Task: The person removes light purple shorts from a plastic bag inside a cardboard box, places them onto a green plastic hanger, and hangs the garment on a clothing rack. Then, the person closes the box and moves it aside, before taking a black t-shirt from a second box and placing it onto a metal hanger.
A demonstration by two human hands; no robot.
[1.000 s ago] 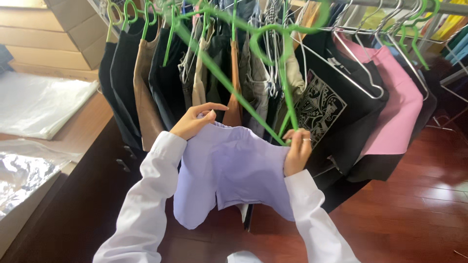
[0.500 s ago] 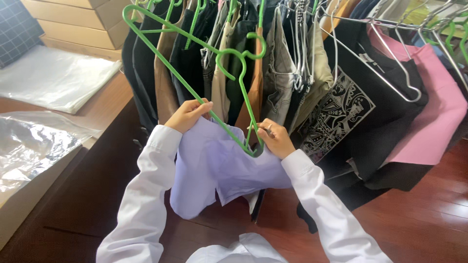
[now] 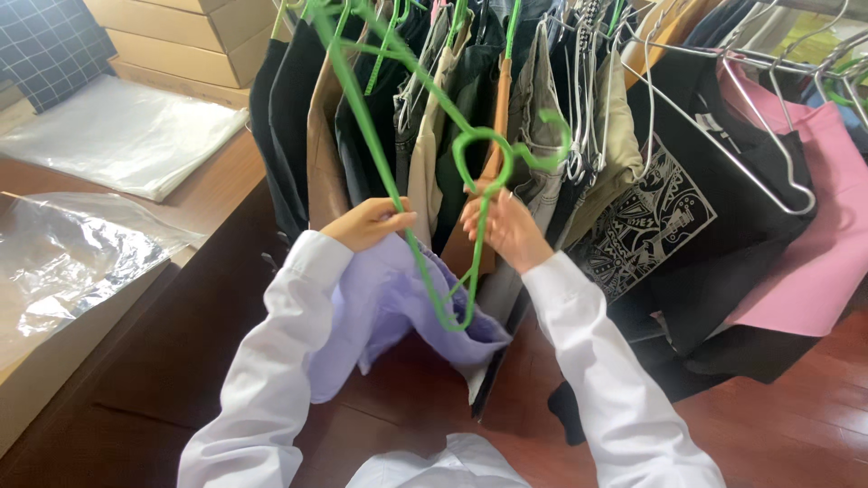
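White shirt front [image 3: 434,465] at six o'clock, right under the camera, and two white sleeves fan out from it, one toward eleven, one toward one. Between them hangs the lavender garment [image 3: 380,312], bunched and drooping just below centre. The left hand [image 3: 366,221] sits at about ten o'clock of centre, fingers curled shut on the top edge of that lavender cloth, thumb pointing right. The green hanger [image 3: 470,226] runs right through the middle: its lower corner is tucked into the garment's folds near six o'clock of the hands, one long arm slants up to eleven, the hook curls at twelve. The right hand [image 3: 506,226], just past centre toward one o'clock, is pinched on the hanger's neck below the hook, fingers closed around the green stem.

Beyond the hands, a packed clothes rack [image 3: 506,81] fills twelve o'clock: dark, tan and olive pieces on green and metal hangers. At two o'clock, a black printed T-shirt [image 3: 660,208], and past it at three a pink garment [image 3: 814,244]. Out at nine and ten o'clock, clear plastic bags [image 3: 117,136] lie on a wooden table [image 3: 212,185], cardboard boxes [image 3: 181,36] stacked behind at eleven.
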